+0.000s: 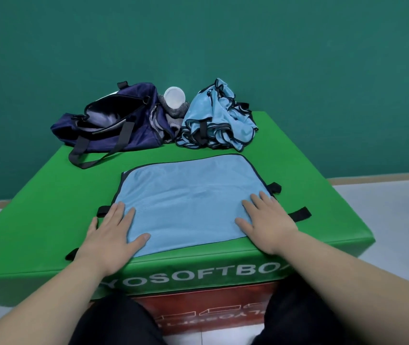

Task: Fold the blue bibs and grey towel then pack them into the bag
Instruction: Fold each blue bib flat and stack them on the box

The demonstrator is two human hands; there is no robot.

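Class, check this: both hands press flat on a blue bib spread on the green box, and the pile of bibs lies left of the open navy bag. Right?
Wrong side. The head view shows the pile of bibs right of the navy bag. The left hand and right hand press flat on the blue bib on the green box.

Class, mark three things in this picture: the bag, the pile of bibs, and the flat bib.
bag [146,135], head view, navy side panel.
pile of bibs [223,115], head view, blue fabric near its middle.
flat bib [188,192], head view, middle of the mesh.
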